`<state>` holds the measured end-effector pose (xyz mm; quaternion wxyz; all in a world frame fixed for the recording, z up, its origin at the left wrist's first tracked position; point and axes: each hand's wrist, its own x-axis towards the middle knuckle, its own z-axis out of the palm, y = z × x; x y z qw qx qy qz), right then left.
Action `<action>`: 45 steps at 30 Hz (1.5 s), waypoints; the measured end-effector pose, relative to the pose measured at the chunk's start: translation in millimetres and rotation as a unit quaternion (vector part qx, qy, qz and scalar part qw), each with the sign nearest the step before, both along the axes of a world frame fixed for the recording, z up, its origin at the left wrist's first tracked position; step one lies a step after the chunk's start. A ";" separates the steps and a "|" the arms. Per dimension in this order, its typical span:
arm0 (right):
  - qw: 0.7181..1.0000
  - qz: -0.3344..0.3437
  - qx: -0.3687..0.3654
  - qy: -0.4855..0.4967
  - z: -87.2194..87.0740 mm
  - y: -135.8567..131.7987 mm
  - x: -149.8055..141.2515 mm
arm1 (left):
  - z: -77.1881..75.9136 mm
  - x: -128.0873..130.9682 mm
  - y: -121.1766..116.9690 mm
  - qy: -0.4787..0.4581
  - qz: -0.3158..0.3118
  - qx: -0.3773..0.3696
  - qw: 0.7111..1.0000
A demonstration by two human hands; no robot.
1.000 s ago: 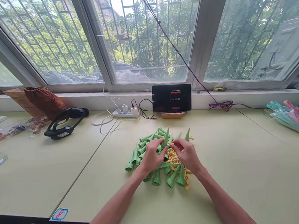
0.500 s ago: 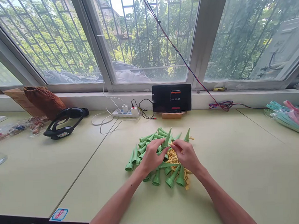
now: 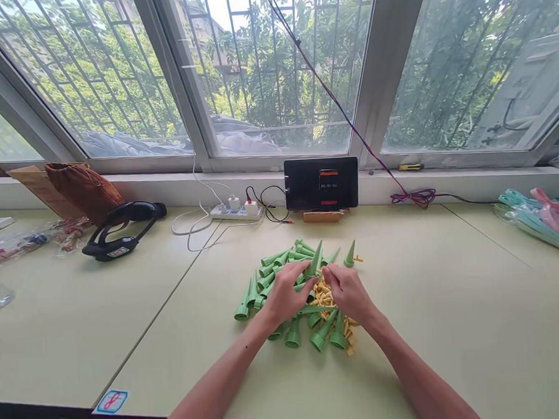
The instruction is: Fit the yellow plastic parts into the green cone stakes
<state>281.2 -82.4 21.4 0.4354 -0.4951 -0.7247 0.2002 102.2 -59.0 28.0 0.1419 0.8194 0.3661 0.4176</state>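
Observation:
My left hand (image 3: 286, 291) is closed round the wide base of a green plastic watering spike (image 3: 315, 261), which points up and leans slightly right. Close beside it, the fingers of my right hand (image 3: 350, 289) are pinched together; a small yellow plastic piece at their tips is mostly hidden. Under and between the hands lies a heap of small yellow pieces (image 3: 325, 298). Several more green spikes lie around it, such as a spike (image 3: 292, 332) in front. Behind my right hand, another spike (image 3: 350, 254) stands upright with a yellow piece sticking out of its side.
A tablet (image 3: 322, 183) showing a timer stands at the back by the window. To its left are a white power strip (image 3: 237, 212) with cables and a black headset (image 3: 121, 230). A brown pouch (image 3: 84, 190) is farther left. Bagged turquoise and pink items (image 3: 537, 218) lie far right.
The spike in my left hand has shifted slightly right and tilted. My right fingers have curled in and drawn a little away from it; the yellow piece between them shows less.

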 end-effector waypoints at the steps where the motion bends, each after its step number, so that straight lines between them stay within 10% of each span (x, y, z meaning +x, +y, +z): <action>1: 1.000 -0.002 0.000 0.001 0.2 -0.1 0.0 | 0.3 0.2 -0.2 0.001 0.001 -0.001 1.000; 45: 1.000 -0.008 0.012 0.013 1.3 0.4 -0.3 | -0.6 0.9 -0.7 0.000 0.001 -0.012 1.000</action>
